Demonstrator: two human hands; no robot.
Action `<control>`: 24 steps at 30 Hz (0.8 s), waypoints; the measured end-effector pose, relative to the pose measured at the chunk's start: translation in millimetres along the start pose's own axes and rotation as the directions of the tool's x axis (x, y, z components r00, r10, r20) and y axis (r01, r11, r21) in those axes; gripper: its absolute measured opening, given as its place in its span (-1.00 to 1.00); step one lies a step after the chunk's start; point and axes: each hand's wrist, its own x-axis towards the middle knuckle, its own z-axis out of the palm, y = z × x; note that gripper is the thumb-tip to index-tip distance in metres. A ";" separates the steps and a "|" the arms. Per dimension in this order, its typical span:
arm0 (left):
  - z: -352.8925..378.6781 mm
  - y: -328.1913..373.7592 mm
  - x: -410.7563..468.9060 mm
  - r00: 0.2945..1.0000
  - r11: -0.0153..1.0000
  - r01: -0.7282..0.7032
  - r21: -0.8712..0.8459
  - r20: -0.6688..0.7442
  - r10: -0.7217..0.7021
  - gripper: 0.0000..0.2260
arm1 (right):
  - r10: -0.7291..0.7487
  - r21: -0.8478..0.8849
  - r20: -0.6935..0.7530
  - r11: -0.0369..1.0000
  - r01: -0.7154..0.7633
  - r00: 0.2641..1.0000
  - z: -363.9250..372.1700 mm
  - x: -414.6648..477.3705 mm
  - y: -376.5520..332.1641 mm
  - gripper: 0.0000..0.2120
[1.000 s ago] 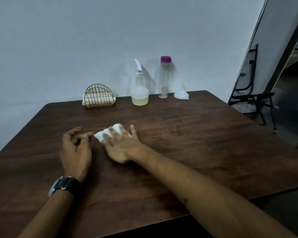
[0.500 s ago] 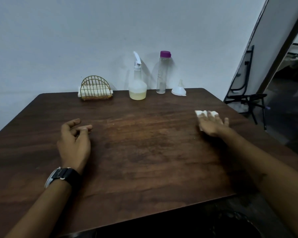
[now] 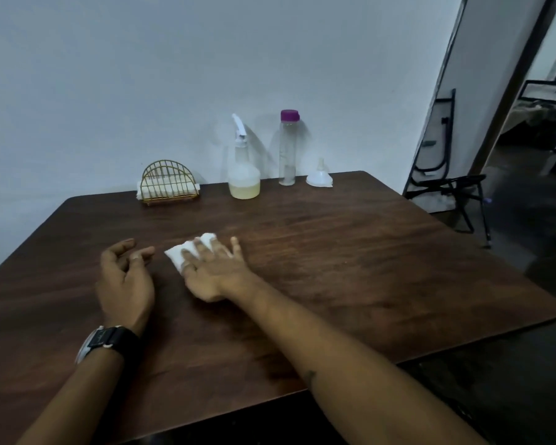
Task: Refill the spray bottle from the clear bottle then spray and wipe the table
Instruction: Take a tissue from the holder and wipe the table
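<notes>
My right hand [image 3: 214, 271] lies flat with straight fingers on a folded white tissue [image 3: 178, 254], pressing it onto the dark wooden table [image 3: 350, 261] near its middle left. My left hand [image 3: 126, 277] rests on the table just left of the tissue, fingers loosely curled and holding nothing; a black watch is on that wrist. At the far edge by the wall stand the spray bottle [image 3: 244, 175], with yellowish liquid in its bottom, and the tall clear bottle [image 3: 288, 149] with a purple cap, almost drained.
A white funnel [image 3: 319, 178] sits upside down right of the clear bottle. A gold wire napkin holder [image 3: 169, 183] with white napkins stands at the back left. A black folding chair [image 3: 446, 184] and a doorway are off the table's right side.
My right hand slid the tissue out to the table's right side half a second ago and has swept it back left to beside my left hand. My left hand has stayed put.
</notes>
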 end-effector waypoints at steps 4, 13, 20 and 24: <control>-0.4 2.9 -3.4 0.998 0.997 -0.039 0.066 0.052 0.035 -0.78 | 0.134 -0.014 -0.014 0.991 -0.134 0.991 -18.9 10.0 43.2 -0.42; -1.1 2.7 -1.8 0.994 0.995 -0.060 0.074 0.092 0.053 -0.79 | 0.412 -0.042 -0.113 0.907 -0.419 0.904 -34.1 -58.4 199.1 -0.40; 0.0 7.8 -3.2 0.993 0.991 -0.075 0.108 0.096 0.064 -0.89 | 0.626 0.071 -0.081 0.780 -0.622 0.776 -31.0 -175.4 228.0 -0.44; -2.2 13.1 -7.8 0.991 0.986 -0.084 0.147 0.116 0.067 -0.85 | 0.465 -0.019 -0.219 0.877 -0.480 0.858 -14.5 -131.7 131.1 -0.52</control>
